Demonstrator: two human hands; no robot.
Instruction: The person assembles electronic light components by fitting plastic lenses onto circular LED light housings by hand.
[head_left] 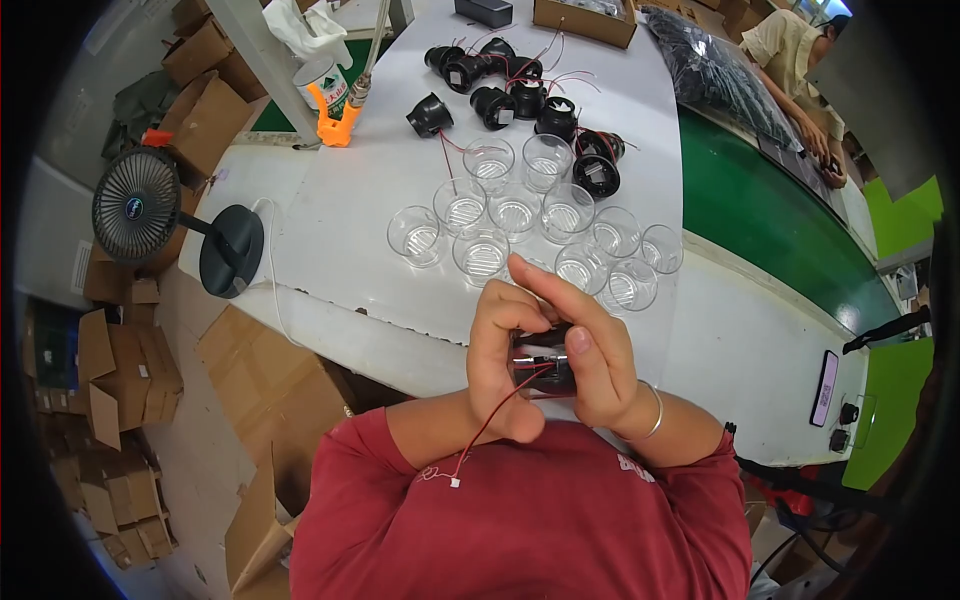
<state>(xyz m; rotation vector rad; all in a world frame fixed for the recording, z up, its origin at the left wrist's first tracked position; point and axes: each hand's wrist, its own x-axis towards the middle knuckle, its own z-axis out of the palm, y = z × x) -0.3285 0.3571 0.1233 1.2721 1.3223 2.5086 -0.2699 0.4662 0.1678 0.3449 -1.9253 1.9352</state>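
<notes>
Your left hand (488,350) and right hand (607,355) close together around a black unit (545,378), gripping it between the palms and fingers just in front of your chest. A thin red wire trails from it past your left hand, ending in a small white connector (455,483) (it hangs in front of your red shirt). Just beyond your fingertips, a group of clear cups (481,254) stands close together on the white tabletop (330,215). Behind them more black wired units (430,116) lie scattered, some tipped over, their leads tangled. Further left are an orange-handled tool (340,126) and a black fan (137,205) by the tabletop's edge. Well off to the right lies a phone (825,388), and at the upper right another person (783,55) bends over a further work surface.
</notes>
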